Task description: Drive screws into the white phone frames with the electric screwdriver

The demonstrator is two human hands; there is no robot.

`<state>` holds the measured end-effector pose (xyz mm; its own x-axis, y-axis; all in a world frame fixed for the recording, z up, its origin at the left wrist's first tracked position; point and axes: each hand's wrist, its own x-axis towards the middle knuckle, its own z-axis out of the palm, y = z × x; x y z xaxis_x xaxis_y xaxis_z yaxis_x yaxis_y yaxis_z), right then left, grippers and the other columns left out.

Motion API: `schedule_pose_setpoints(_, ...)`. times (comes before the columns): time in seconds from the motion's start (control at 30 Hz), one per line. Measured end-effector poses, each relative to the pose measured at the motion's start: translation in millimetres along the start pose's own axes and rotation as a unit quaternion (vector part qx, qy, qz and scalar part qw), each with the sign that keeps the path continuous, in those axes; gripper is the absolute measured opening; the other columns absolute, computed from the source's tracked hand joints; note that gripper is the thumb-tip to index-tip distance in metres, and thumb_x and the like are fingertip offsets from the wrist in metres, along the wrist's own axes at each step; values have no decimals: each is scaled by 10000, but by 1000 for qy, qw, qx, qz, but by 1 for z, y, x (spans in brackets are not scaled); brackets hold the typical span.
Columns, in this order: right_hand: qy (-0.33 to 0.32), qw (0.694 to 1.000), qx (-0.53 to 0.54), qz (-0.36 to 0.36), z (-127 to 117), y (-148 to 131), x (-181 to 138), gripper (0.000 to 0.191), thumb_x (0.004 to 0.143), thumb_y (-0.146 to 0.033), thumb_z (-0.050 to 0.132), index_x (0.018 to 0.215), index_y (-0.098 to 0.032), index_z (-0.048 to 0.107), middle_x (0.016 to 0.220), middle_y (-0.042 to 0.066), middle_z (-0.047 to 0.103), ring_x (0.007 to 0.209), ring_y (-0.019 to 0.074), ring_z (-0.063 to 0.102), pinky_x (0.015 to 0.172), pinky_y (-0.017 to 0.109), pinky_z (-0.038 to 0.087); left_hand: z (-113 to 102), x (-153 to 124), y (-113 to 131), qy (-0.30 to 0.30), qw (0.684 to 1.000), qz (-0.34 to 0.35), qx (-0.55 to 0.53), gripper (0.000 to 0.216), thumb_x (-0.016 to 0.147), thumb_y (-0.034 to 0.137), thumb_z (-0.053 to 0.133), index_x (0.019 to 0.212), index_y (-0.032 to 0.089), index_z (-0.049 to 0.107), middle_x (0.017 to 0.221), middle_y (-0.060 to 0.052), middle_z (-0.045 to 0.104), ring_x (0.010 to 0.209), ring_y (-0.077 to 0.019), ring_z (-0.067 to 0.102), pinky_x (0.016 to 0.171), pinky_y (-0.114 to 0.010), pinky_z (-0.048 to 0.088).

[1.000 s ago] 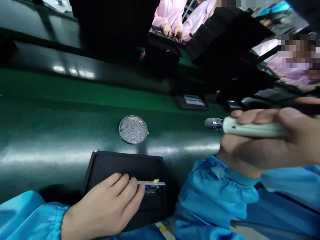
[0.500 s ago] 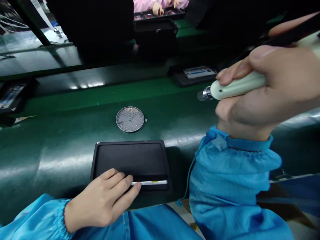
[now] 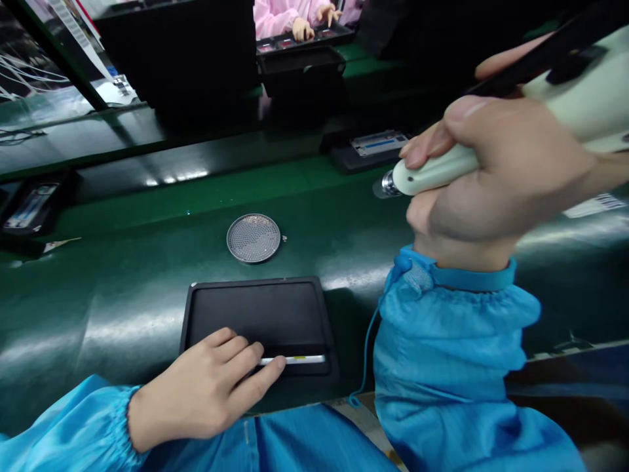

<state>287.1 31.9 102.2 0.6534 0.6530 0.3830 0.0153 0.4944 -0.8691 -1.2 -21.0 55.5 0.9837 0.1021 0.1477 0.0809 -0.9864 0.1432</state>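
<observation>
My left hand [image 3: 211, 387] lies on the near edge of a black tray [image 3: 255, 311], fingers stretched flat and pressing on a thin silver part [image 3: 299, 359] that sits in the tray's front slot. My right hand [image 3: 491, 177] is raised at the right, wrapped round a cream electric screwdriver [image 3: 432, 172] whose metal tip [image 3: 383, 187] points left, well above the belt. Both arms wear blue sleeves.
A round perforated metal dish [image 3: 253, 238] lies on the green conveyor belt [image 3: 122, 275] just beyond the tray. Another black tray with a device [image 3: 378, 144] sits farther back. A person in pink [image 3: 295, 19] works at a tray across the line. A black tray [image 3: 29, 206] is at left.
The view has tipped down and shifted. My right hand with the screwdriver has risen and come nearer. My left hand stays on the silver part, which now lies flatter in the tray.
</observation>
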Motion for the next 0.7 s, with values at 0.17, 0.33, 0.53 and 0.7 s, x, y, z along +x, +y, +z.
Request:
schedule_pose_setpoints(0.17,92,969,-4,-231,3,16,1,390,738,-69,552,919,-271,272,823,-143,616,520,77,617,504,266,540,-1,4,1,-16,1000,10,-22,357,1006,96,326,1273,11,547,948,-151,689,865,-258,656,708,-397,552)
schedule_pose_setpoints(0.33,43,976,7,-215,0,20,7,355,761,-80,517,921,-281,271,855,-133,574,478,19,513,463,186,451,1,5,2,-15,999,14,-27,345,993,90,353,1267,1,544,903,-150,677,816,-261,645,675,-398,542)
schedule_pose_setpoints(0.53,69,977,9,-200,5,13,1,408,727,-48,528,949,-276,273,836,-125,600,518,60,532,449,219,429,1,14,-1,-36,999,28,-9,382,989,82,334,1327,11,497,895,-144,671,774,-256,642,643,-392,532)
schedule_pose_setpoints(0.7,70,978,16,-196,5,15,3,416,718,-48,534,934,-280,265,822,-130,604,527,60,543,446,220,422,0,18,-1,-57,997,29,-37,392,1004,101,300,1340,14,481,835,-116,652,714,-232,620,630,-387,525)
